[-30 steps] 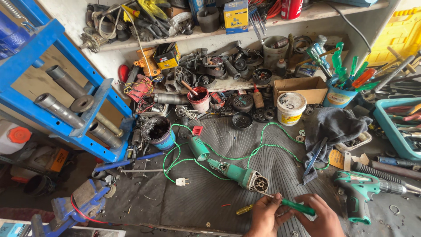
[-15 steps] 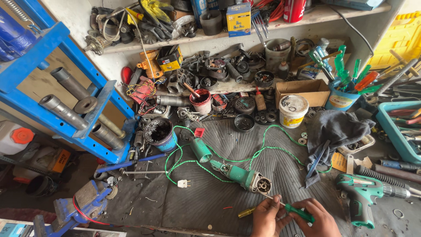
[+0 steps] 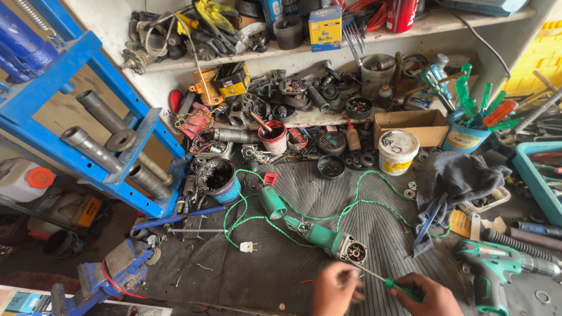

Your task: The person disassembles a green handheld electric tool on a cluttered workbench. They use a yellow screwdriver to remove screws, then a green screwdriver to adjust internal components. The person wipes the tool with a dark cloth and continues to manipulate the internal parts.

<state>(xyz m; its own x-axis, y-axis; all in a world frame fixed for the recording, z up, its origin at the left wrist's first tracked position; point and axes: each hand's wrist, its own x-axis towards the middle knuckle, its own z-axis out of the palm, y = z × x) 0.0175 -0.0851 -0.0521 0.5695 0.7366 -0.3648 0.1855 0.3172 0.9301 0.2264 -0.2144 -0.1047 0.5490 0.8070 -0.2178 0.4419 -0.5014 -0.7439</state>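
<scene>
Hands: right hand (image 3: 430,295) grips a light, rigid green screwdriver (image 3: 389,284) by its handle; blurred left hand (image 3: 335,288), grip indeterminate, sits at 6 o'clock of the heavy angle grinder (image 3: 328,241).

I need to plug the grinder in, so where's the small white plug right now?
In the head view, the small white plug lies on the dark ribbed mat, left of the green angle grinder.

Green angle grinder (image 3: 328,241), green twisted cord (image 3: 304,213), green-handled screwdriver (image 3: 403,288), grey ribbed mat (image 3: 374,199)
</scene>
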